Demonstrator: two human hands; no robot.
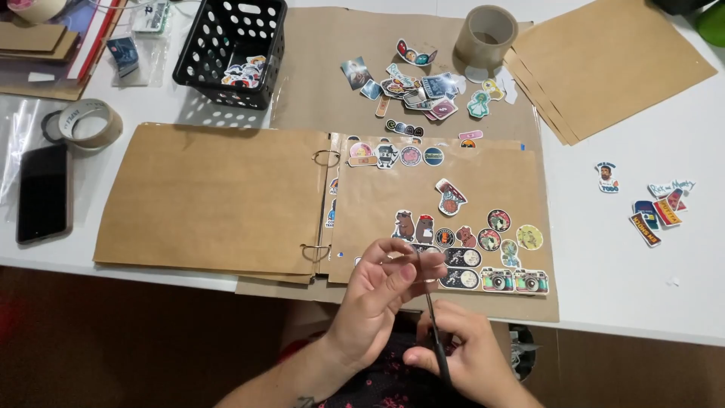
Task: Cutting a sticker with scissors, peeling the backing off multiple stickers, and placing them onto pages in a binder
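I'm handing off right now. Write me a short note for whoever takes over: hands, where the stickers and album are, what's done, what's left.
Left hand: pinching a small piece, too small to identify, at the table's near edge.
Right hand: gripping scissors, blades pointing up toward the left fingers.
Kraft-paper ring album: open flat; right page carries a row of stickers along the top and a cluster at lower right.
Loose stickers: piled on the brown sheet behind the album; a few more on the white table at right; some in the black basket.
Done: part of the right page is filled.
Left: the page's middle is bare, and loose stickers remain.
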